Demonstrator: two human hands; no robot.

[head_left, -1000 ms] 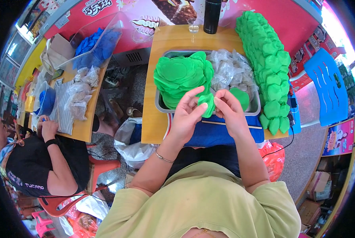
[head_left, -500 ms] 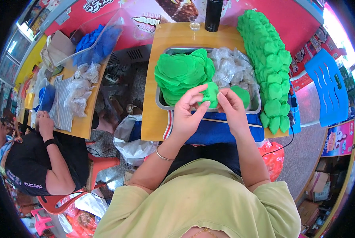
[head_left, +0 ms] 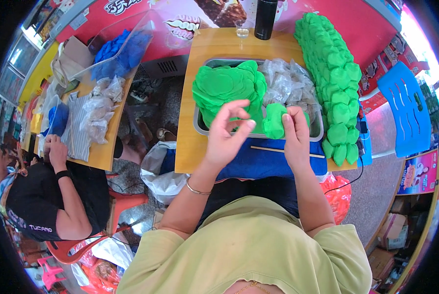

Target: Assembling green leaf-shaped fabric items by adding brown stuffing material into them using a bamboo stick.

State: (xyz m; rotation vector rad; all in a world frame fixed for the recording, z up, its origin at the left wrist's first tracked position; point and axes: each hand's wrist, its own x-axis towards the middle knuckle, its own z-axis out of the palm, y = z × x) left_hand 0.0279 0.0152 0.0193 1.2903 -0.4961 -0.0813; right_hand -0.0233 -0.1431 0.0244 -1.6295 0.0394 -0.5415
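Observation:
My right hand (head_left: 296, 134) pinches a thin, soft green piece (head_left: 274, 120) between thumb and fingers, holding it above the near side of a metal tray (head_left: 322, 128). To its left, my left hand (head_left: 225, 137) is raised with thumb and fingers apart and nothing in it. Behind that hand, a pile of flat, round green pieces (head_left: 229, 88) fills the tray's left part. Crumpled clear plastic bags (head_left: 288, 81) lie in the right part, their contents hard to make out. Another green piece in the tray is mostly hidden behind my right hand.
A long bank of puffed green pieces (head_left: 335, 81) lines the table's right edge. A thin stick (head_left: 283, 151) rests on blue cloth (head_left: 249, 166) in front. A black tumbler (head_left: 265, 19) and clear cup (head_left: 242, 30) stand behind. Another person (head_left: 57, 201) sits at the left table.
My left hand has let go of the green piece and drawn away to the left. My right hand keeps the piece and has shifted slightly right.

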